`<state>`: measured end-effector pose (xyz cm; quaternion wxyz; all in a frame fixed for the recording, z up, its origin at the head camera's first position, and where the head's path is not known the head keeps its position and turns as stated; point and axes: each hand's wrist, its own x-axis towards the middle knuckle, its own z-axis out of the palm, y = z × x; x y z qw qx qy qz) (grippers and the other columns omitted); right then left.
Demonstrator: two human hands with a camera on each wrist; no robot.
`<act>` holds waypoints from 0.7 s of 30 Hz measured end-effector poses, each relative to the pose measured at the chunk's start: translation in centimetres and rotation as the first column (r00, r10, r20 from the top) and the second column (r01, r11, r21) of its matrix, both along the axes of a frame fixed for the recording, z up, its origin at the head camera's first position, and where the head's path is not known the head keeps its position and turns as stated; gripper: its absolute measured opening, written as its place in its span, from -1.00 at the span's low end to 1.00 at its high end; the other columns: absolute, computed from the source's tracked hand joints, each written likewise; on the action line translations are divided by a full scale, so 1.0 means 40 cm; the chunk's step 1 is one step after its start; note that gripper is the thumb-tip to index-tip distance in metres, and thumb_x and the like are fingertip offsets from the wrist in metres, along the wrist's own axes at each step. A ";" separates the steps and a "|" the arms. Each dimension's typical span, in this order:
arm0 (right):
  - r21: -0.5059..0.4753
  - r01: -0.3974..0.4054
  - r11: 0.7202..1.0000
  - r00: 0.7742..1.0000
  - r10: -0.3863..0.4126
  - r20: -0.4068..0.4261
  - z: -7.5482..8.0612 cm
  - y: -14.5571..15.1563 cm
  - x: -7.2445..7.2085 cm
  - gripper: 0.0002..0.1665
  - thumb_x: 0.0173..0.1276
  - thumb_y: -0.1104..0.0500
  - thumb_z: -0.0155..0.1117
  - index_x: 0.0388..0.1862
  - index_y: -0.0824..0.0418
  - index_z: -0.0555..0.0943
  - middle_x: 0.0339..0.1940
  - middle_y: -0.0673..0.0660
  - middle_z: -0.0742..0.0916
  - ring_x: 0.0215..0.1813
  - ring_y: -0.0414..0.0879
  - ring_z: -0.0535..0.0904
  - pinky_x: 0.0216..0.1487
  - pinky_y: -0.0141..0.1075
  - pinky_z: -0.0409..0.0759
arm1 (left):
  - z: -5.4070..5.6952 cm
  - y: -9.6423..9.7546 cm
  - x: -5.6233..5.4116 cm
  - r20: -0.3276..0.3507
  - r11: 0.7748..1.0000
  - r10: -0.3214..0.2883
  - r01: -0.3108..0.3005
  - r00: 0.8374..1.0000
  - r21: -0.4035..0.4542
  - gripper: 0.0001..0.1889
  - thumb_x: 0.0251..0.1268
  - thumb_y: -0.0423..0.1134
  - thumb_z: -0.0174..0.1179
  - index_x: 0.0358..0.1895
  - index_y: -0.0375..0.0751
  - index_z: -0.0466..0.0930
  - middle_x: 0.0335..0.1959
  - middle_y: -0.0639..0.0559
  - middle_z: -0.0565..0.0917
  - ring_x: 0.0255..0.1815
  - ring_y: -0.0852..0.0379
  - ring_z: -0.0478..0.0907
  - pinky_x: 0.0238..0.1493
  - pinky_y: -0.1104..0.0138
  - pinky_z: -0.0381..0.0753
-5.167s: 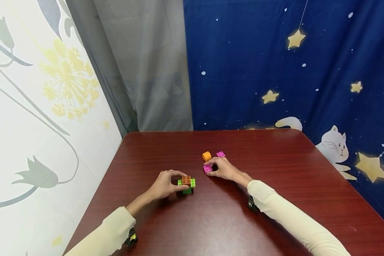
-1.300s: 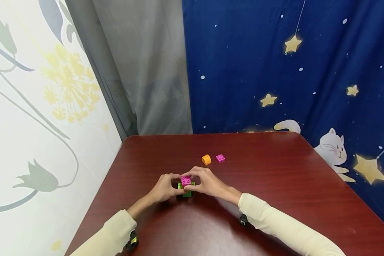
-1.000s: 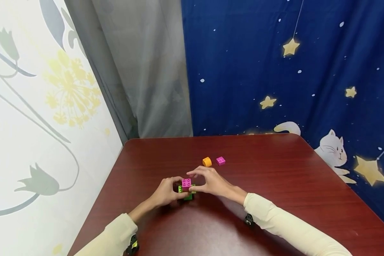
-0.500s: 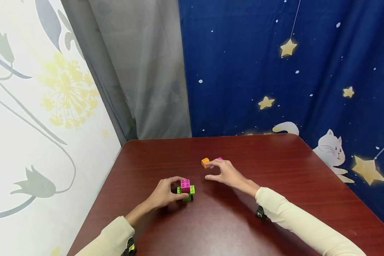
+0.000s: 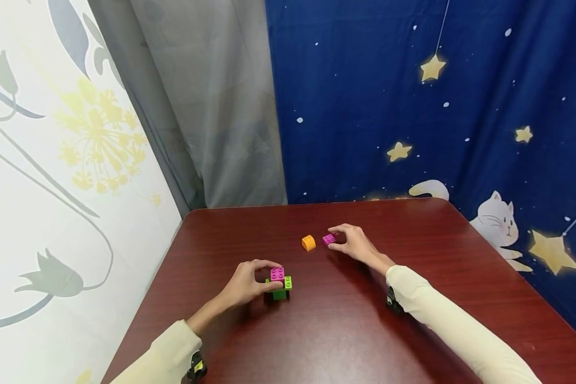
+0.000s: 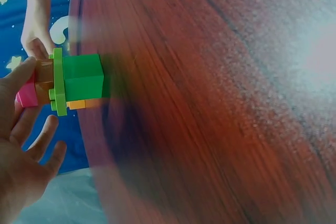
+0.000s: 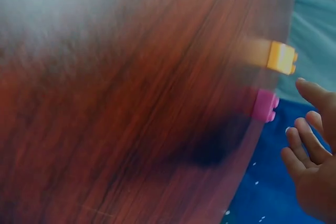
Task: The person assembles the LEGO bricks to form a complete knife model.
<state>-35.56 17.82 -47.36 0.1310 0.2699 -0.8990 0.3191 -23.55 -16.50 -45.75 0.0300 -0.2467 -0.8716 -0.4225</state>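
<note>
Okay, the right hand (image 5: 358,245) is spread wide, its thumb and fingers around the loose pink brick (image 5: 328,240) without a grip on it. I'd bring the fingertips low onto opposite sides and squeeze lightly, leaving the studs free. The orange brick (image 5: 309,243) sits just past those fingertips, so I'd avoid pushing leftward. Meanwhile the left hand (image 5: 244,284) pinches the stack (image 6: 60,81) near its top; I'd hold that steady. Bare table (image 5: 360,309) lies on the near side of the right hand, while the far edge (image 5: 317,203) runs beyond it.
</note>
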 end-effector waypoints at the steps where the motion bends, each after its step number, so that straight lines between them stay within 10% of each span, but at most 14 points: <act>1: 0.011 0.005 1.000 1.000 -0.005 0.015 -0.003 0.002 -0.006 -0.44 0.22 0.22 0.63 0.18 0.34 0.70 0.05 0.27 0.77 0.04 0.12 0.73 0.12 0.00 0.66 | 0.000 0.000 -0.001 0.009 1.000 -0.001 0.000 1.000 0.004 -0.61 0.15 -0.12 0.58 0.07 0.04 0.76 -0.10 0.08 0.76 0.01 -0.02 0.68 0.05 -0.06 0.68; 21: 0.036 -0.036 0.999 0.992 0.032 0.126 -0.040 -0.020 -0.034 -0.62 0.20 0.24 0.63 -0.01 0.25 0.75 -0.13 0.17 0.79 -0.07 0.05 0.72 0.04 -0.04 0.68 | -0.002 0.005 -0.001 0.005 0.999 0.029 -0.029 1.000 -0.020 -0.64 0.12 -0.11 0.60 0.00 0.15 0.78 -0.14 0.20 0.79 0.00 0.22 0.65 0.07 -0.01 0.66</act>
